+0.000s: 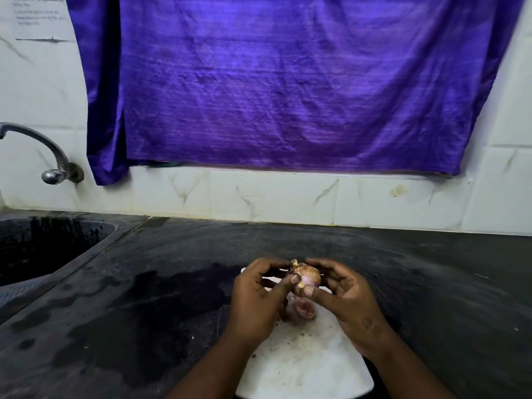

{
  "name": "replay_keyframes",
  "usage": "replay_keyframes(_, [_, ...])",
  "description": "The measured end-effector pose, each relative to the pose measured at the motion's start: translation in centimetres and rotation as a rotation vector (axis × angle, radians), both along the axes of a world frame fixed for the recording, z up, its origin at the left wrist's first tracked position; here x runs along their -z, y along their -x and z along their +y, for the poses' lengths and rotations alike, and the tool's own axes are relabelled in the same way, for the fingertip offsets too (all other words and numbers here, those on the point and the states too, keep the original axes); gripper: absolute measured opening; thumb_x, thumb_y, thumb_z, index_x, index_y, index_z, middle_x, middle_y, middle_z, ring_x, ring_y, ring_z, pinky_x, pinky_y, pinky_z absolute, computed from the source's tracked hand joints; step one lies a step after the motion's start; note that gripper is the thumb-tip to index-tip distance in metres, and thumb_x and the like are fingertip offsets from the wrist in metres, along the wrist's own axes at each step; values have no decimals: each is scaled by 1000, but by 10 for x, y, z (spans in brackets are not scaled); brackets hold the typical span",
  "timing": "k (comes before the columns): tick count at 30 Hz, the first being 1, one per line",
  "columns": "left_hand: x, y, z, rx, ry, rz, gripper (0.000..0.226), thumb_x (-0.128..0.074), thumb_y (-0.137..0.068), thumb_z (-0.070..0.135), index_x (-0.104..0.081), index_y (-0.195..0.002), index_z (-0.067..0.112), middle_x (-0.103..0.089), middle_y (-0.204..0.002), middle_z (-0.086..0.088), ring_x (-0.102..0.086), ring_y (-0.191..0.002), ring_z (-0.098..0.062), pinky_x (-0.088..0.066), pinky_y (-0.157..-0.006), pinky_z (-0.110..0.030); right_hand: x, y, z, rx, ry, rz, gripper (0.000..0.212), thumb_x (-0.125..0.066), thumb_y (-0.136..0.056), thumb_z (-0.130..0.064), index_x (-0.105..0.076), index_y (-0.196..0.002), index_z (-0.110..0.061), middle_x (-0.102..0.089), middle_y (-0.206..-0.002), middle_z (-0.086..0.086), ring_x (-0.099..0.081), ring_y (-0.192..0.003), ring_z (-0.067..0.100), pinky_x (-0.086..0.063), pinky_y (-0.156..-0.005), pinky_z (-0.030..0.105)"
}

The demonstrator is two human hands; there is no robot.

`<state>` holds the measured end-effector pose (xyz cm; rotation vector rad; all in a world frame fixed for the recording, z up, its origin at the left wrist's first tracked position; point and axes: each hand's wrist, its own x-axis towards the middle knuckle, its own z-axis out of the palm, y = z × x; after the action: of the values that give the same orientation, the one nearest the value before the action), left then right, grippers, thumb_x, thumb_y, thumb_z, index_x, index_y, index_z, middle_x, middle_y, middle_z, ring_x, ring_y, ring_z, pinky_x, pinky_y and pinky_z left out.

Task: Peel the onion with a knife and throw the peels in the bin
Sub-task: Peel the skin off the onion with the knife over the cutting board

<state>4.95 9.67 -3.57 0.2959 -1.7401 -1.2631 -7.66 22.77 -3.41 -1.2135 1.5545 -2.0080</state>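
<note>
White cutting board (302, 367) lay on the dark bench (144, 312). Above the board, the left hand (256, 298) and right hand (348, 300) had fingers closed around the onion (309, 276); loose peels (303, 309) rested on the board beneath it.

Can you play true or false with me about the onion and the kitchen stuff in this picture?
1. Both hands hold the onion. True: left hand, right hand.
2. The onion rests on the board. False: it is held above the white cutting board.
3. The curtain is green. False: it is purple.
4. A tap is on the left wall. True.
5. A peel lies on the board. True.
</note>
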Motion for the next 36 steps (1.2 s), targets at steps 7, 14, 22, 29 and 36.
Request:
replay_keyframes(7, [1, 3, 1, 87, -109, 55, 33, -74, -89, -8, -79, -84, 24, -80, -94, -5, -77, -88, -22, -61, -71, -33, 0, -2, -2, -48, -25, -21, 52, -86, -71, 5, -73, -119, -10, -77, -114, 13, -74, -106, 32, -63, -86, 46])
replay_keyframes(14, [-2, 1, 5, 80, -141, 72, 24, -69, -92, 7, -77, -84, 28, -79, -89, -6, -76, -87, -34, -61, -69, -51, -1, -4, -3, -48, -20, 44, 46, -85, -69, -2, -76, -114, -9, -77, -112, 12, -74, -103, 29, -64, -78, 38])
replay_keyframes(22, [-1, 6, 2, 32, -216, 70, 19, -62, -100, -1, -73, -90, 10, -76, -81, -8, -69, -74, -21, -56, -65, -38, -1, -5, -2, -84, -24, 13, 52, -92, -68, -17, -76, -117, -12, -77, -115, 9, -73, -109, 26, -63, -81, 37])
replay_keyframes(29, [4, 2, 0, -10, -44, 18, 24, -61, -99, 12, -76, -94, 30, -76, -95, -1, -72, -79, -24, -59, -63, -44, -4, -3, 0, -55, -11, 24, 46, -82, -74, -11, -74, -119, -14, -78, -117, 5, -73, -112, 22, -59, -98, 38])
replay_keyframes(36, [1, 1, 2, 35, 148, 14, 13, -74, -91, 12, -77, -98, 22, -75, -100, 4, -72, -98, -19, -58, -80, -30, -6, -7, 1, -87, -20, 49, 43, -82, -73, -5, -78, -115, -17, -77, -117, 5, -74, -109, 21, -63, -83, 36])
